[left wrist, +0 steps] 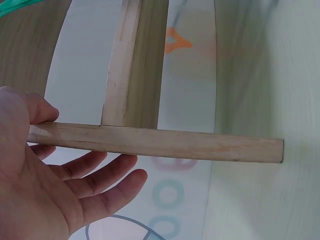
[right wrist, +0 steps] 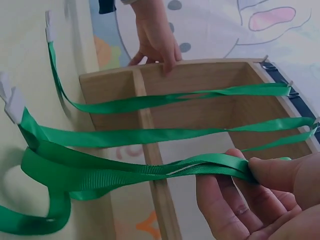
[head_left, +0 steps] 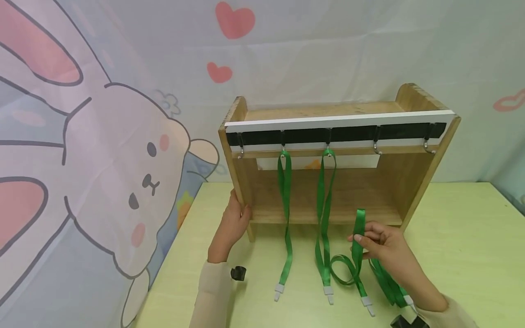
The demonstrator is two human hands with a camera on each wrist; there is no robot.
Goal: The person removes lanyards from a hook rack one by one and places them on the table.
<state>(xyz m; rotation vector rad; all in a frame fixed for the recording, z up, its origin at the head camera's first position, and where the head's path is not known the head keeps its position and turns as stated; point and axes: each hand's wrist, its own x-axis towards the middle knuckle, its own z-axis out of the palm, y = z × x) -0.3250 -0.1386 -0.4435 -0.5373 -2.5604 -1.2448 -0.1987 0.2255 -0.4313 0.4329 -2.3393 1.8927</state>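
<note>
A small wooden shelf (head_left: 404,182) stands on the table, with a row of hooks (head_left: 376,141) along its front top. My left hand (head_left: 234,218) grips its left side panel (left wrist: 200,145), thumb on one face and fingers on the other. Between thumb and fingers, my right hand (head_left: 383,241) pinches a green lanyard (head_left: 359,225) in front of the shelf's lower right. That lanyard's upper end points up; its pale clip (head_left: 367,304) hangs at the bottom. Two more green lanyards (head_left: 285,182) hang from the second and third hooks from the left.
Partly behind my right forearm, more folded green lanyard (head_left: 387,282) lies on the pale yellow-green table (head_left: 471,255). A printed cloth (head_left: 328,54) with hearts and a rabbit covers the wall behind and to the left.
</note>
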